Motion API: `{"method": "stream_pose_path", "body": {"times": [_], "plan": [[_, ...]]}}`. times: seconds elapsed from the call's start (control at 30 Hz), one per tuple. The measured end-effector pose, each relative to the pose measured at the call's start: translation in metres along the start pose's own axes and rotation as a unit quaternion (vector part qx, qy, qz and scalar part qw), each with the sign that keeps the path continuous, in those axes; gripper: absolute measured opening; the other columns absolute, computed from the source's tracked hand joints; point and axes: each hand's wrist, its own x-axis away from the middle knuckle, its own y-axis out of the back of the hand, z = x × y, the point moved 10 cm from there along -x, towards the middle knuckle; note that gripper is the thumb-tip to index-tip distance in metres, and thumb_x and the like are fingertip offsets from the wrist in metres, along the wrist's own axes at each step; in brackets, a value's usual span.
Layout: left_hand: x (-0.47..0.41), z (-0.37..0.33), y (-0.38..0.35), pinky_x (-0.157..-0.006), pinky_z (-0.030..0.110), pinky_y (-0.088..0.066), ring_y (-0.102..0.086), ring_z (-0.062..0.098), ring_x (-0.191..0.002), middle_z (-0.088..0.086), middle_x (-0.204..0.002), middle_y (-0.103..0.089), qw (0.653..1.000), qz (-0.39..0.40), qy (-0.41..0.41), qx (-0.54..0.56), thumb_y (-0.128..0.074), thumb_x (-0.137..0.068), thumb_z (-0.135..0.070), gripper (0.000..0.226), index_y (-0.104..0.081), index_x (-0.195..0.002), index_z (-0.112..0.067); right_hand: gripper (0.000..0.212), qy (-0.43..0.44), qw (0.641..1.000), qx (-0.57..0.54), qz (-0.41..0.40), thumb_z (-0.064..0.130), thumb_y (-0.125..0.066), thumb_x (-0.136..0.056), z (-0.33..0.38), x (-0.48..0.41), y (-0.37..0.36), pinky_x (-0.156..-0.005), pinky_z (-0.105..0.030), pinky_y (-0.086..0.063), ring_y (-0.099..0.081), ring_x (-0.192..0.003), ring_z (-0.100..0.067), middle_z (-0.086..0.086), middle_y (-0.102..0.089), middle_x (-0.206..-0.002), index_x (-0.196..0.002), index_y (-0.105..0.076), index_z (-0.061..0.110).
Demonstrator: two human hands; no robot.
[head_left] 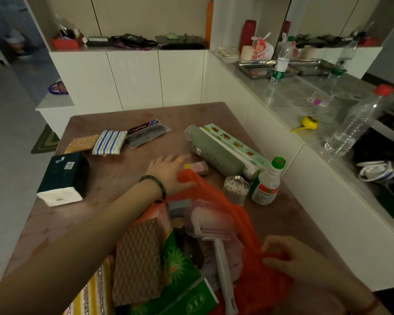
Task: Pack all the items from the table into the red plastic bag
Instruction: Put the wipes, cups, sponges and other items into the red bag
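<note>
Red plastic bag [243, 223] at near edge of brown table [114, 178]; white-handled lint roller [210, 226] and brown waffle sponge [138, 258] in it. Dark tissue pack [63, 178] to its left. Behind the pack, left to right: woven square pad [81, 143], striped cloth [109, 142], packaged comb [147, 133]. Right of bag, clear cotton-swab jar [236, 189] and green-capped white bottle [267, 185] side by side; behind them grey cylinder [214, 151], with long film box [237, 144] along its far side.

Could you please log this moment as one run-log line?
left hand: stretched toward small pink packet | right hand: grips red plastic bag rim | unpacked: white green-capped plastic bottle, dark tissue pack

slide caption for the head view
Left hand reaches toward a small pink packet while right hand grips the red plastic bag.
</note>
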Motion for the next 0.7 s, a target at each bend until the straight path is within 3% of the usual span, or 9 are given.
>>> {"method": "stream_pose_path", "body": {"times": [0.1, 0.17, 0.23, 0.27, 0.33, 0.4, 0.47, 0.57, 0.7], "plan": [[-0.01, 0.02, -0.035, -0.078, 0.027, -0.043, -0.056, 0.022, -0.092, 0.003, -0.097, -0.063, 0.988, 0.106, 0.018, 0.108, -0.058, -0.082, -0.047, 0.047, -0.056, -0.113, -0.011, 0.02, 0.001, 0.995, 0.085, 0.051, 0.034, -0.065, -0.082, 0.012, -0.01, 0.016, -0.077, -0.005, -0.039, -0.055, -0.093, 0.002, 0.011, -0.063, -0.099, -0.077, -0.056, 0.051], [-0.014, 0.02, -0.045, -0.065, 0.025, -0.038, -0.054, 0.021, -0.078, -0.002, -0.071, -0.055, 0.985, 0.097, -0.018, 0.139, -0.057, -0.085, -0.039, 0.039, -0.061, -0.099, -0.003, 0.016, 0.012, 0.999, 0.041, -0.021, 0.031, -0.062, -0.085, 0.033, -0.027, 0.051, -0.075, -0.006, -0.044, -0.06, -0.09, -0.001, 0.012, -0.063, -0.099, -0.091, -0.056, 0.045], [-0.015, 0.015, -0.048, -0.065, 0.024, -0.042, -0.057, 0.013, -0.073, 0.004, -0.073, -0.061, 0.978, 0.093, -0.047, 0.182, -0.059, -0.086, -0.034, 0.029, -0.065, -0.092, -0.006, 0.015, 0.029, 0.991, -0.015, -0.131, 0.027, -0.061, -0.086, 0.051, -0.053, 0.093, -0.068, -0.013, -0.05, -0.064, -0.084, -0.01, 0.01, -0.064, -0.094, -0.1, -0.059, 0.033], [-0.014, 0.013, -0.047, -0.065, 0.017, -0.043, -0.056, 0.001, -0.068, 0.001, -0.075, -0.062, 0.971, 0.099, -0.057, 0.211, -0.06, -0.085, -0.031, 0.017, -0.064, -0.086, -0.015, 0.019, 0.036, 0.986, -0.026, -0.164, 0.026, -0.061, -0.086, 0.06, -0.07, 0.108, -0.07, -0.02, -0.053, -0.065, -0.083, -0.016, 0.007, -0.065, -0.093, -0.105, -0.059, 0.027], [-0.01, 0.008, -0.048, -0.061, 0.006, -0.039, -0.053, -0.013, -0.06, -0.013, -0.071, -0.057, 0.958, 0.132, -0.075, 0.242, -0.062, -0.084, -0.03, 0.009, -0.056, -0.077, -0.031, 0.029, 0.035, 0.984, -0.029, -0.175, 0.025, -0.062, -0.086, 0.074, -0.113, 0.12, -0.079, -0.034, -0.054, -0.063, -0.088, -0.019, 0.003, -0.063, -0.096, -0.114, -0.055, 0.021], [-0.006, 0.003, -0.049, -0.063, 0.006, -0.037, -0.052, -0.015, -0.058, -0.019, -0.071, -0.055, 0.949, 0.16, -0.096, 0.255, -0.064, -0.082, -0.031, 0.013, -0.054, -0.075, -0.036, 0.039, 0.037, 0.985, 0.017, -0.17, 0.023, -0.064, -0.085, 0.087, -0.162, 0.119, -0.081, -0.031, -0.05, -0.058, -0.091, -0.016, -0.001, -0.06, -0.107, -0.121, -0.052, 0.019], [-0.006, 0.004, -0.054, -0.067, 0.008, -0.039, -0.053, -0.012, -0.063, -0.023, -0.074, -0.054, 0.938, 0.176, -0.104, 0.281, -0.065, -0.082, -0.032, 0.006, -0.06, -0.085, -0.031, 0.049, 0.054, 0.986, 0.064, -0.147, 0.021, -0.067, -0.082, 0.1, -0.21, 0.104, -0.084, -0.028, -0.046, -0.056, -0.1, -0.018, -0.006, -0.056, -0.121, -0.127, -0.047, 0.017], [-0.006, 0.008, -0.054, -0.072, 0.01, -0.043, -0.054, -0.005, -0.07, -0.022, -0.079, -0.056, 0.929, 0.167, -0.108, 0.312, -0.065, -0.082, -0.032, 0.028, -0.064, -0.104, -0.017, 0.067, 0.083, 0.976, 0.196, -0.04, 0.025, -0.067, -0.082, 0.104, -0.278, 0.053, -0.102, -0.037, -0.04, -0.045, -0.125, -0.027, -0.011, -0.041, -0.141, -0.139, -0.034, 0.016], [-0.006, 0.019, -0.048, -0.081, 0.021, -0.05, -0.06, 0.005, -0.079, -0.007, -0.091, -0.065, 0.923, 0.148, -0.095, 0.343, -0.064, -0.082, -0.032, 0.029, -0.063, -0.108, -0.02, 0.085, 0.019, 0.943, 0.325, 0.072, 0.027, -0.069, -0.079, 0.073, -0.331, -0.005, -0.102, -0.049, -0.04, -0.035, -0.129, -0.036, -0.014, -0.027, -0.146, -0.146, -0.016, 0.025]]}}
